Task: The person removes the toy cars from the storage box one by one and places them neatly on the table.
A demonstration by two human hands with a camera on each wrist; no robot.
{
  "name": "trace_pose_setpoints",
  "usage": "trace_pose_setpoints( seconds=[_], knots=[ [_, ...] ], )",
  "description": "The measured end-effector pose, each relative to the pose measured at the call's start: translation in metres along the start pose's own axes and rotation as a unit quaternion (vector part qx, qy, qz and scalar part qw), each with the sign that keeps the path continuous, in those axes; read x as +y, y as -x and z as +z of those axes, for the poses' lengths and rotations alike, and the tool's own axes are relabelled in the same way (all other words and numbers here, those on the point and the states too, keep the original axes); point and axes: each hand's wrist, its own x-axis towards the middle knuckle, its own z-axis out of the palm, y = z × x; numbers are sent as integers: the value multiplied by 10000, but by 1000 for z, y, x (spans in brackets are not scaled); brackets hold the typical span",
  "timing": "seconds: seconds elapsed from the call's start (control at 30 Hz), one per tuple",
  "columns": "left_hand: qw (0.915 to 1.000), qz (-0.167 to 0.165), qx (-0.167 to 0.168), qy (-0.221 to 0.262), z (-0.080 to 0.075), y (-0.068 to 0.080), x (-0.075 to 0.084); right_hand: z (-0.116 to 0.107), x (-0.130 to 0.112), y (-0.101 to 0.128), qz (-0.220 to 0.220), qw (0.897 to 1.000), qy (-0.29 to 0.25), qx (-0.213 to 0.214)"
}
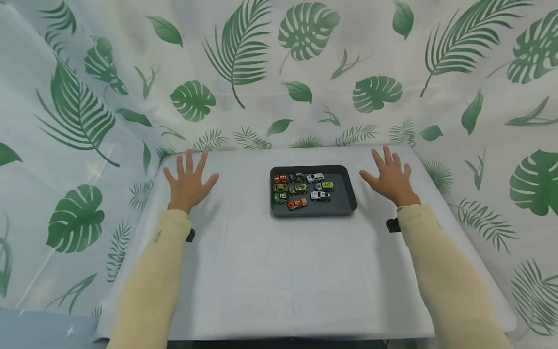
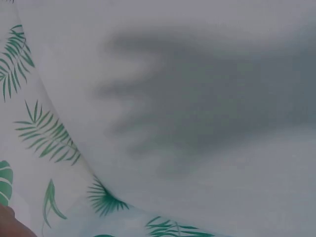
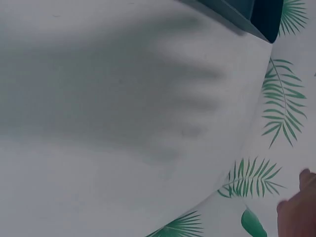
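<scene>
A dark grey tray [image 1: 342, 194] lies on the white table, holding several small toy cars. Among them are a red car [image 1: 281, 179], an orange car [image 1: 298, 203], a white car [image 1: 320, 196] and a lime-green car [image 1: 324, 186]. My left hand [image 1: 187, 184] hovers over the table well left of the tray, fingers spread, holding nothing. Just right of the tray my right hand [image 1: 389, 178] is also held above the table with spread fingers and nothing in it. Each wrist view shows that hand's shadow on the cloth and only a bit of the hand at the edge.
The white-covered table [image 1: 279, 281] ends at a leaf-print curtain [image 1: 261, 106] behind and on both sides. Dark wrist straps with small black pieces show at both cuffs. A corner of the tray appears at the top of the right wrist view.
</scene>
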Motion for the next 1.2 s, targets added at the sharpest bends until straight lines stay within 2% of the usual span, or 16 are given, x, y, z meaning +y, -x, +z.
trace_pose_setpoints(
  seconds=[0.23,0.43,0.63,0.87,1.1,1.2],
  knots=[
    [9970,289,22,712,-1,-4,8,11,-5,-4,-158,9963,-576,-614],
    [9926,453,-117,1120,1,-3,14,26,-10,-4,-27,9846,-1377,-1078],
    [9892,638,-81,1316,3,-1,18,44,-5,2,-75,9856,-1143,-1242],
    [9858,894,31,1423,1,4,21,52,2,8,-52,9821,-1070,-1548],
    [9851,925,-103,1444,4,5,24,60,1,8,-569,9814,-1175,-1404],
    [9845,986,-89,1446,5,4,27,64,1,8,-641,9812,-1121,-1435]
  ],
)
